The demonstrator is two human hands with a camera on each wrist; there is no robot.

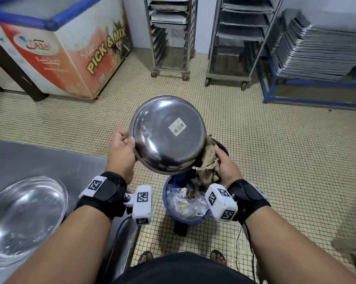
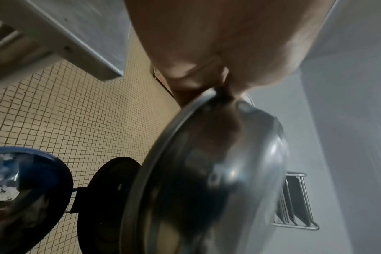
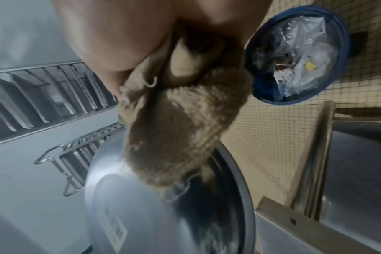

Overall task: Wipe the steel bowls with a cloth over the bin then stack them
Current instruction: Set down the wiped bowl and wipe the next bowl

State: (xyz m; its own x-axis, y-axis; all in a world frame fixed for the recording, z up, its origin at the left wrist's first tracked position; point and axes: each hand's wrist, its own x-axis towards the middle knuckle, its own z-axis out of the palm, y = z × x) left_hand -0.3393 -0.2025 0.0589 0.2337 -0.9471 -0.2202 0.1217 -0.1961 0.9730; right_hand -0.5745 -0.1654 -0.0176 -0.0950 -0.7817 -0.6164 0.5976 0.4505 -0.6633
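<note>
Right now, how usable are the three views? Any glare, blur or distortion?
Head view: sharp, wide-angle bending at the racks, ceiling-light glare on the steel bowl, barcode sticker visible though unreadable. Left wrist view: the bowl is smeared by motion blur, the left hand fills the top, soft. Right wrist view: cloth blurry, bin fairly clear, strong fisheye tilt.

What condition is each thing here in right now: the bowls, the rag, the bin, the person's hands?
Steel bowl: held over the bin, tilted, underside with barcode sticker facing up.
Cloth: bunched, pressed against the bowl's right edge.
Bin: lid open, rubbish inside.
Left hand: grips the bowl's rim.
Right hand: grips the cloth.
Second bowl: upright on the steel counter.
</note>
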